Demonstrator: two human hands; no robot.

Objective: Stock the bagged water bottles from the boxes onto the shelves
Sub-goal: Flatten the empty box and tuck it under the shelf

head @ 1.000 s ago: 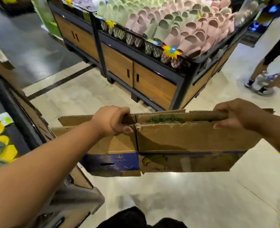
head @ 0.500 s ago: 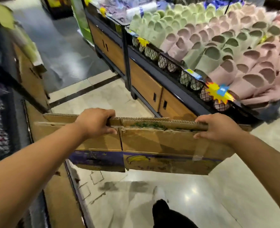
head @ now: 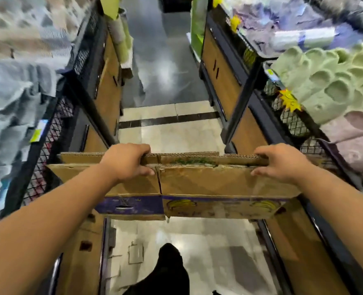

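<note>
Swung round to travel the aisle beside the slipper display (head: 293,124), the flattened banana carton (head: 208,182) hangs edge-up, left grip (head: 127,161) and right grip (head: 283,161) both clenching its top edge, evidently for carrying; bagged bottles unseen.

Right display bin (head: 291,122) holds green slippers (head: 334,81) — left bin (head: 48,150), seemingly grey towels (head: 10,99).

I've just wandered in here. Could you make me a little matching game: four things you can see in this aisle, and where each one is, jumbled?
1 flattened cardboard box
2 green slippers
3 grey fabric
4 black shoe

A bottom centre of the view
B bin on the right
C gripped by left hand and right hand
D bin on the left

Pairs: 1-C, 2-B, 3-D, 4-A
</note>
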